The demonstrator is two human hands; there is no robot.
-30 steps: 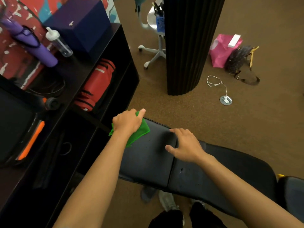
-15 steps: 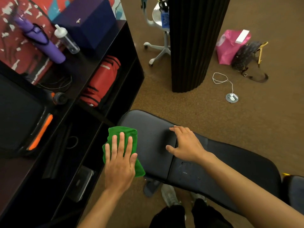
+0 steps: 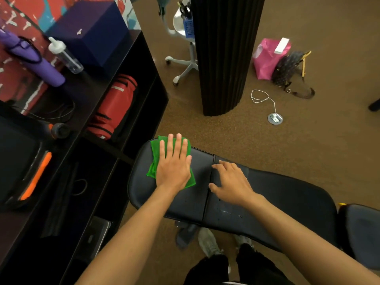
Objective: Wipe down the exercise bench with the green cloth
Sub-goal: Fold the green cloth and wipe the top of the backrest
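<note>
The black padded exercise bench (image 3: 287,194) runs from centre to lower right. A green cloth (image 3: 155,149) lies on its left end pad, near the far edge. My left hand (image 3: 173,163) lies flat on the cloth, fingers spread, pressing it against the pad and covering most of it. My right hand (image 3: 231,183) rests on the bench just right of the pad seam, fingers apart, holding nothing.
A black shelf unit (image 3: 141,64) stands close on the left, holding a red roll (image 3: 115,105), a purple roll (image 3: 35,60), a clear bottle (image 3: 65,56) and a blue box (image 3: 92,31). A black ribbed column (image 3: 224,54), white stool, pink bag (image 3: 267,58) and floor cable lie beyond.
My left hand slid the cloth from the bench's near left edge up onto the end pad toward its far edge. My right hand has stayed on the bench.
</note>
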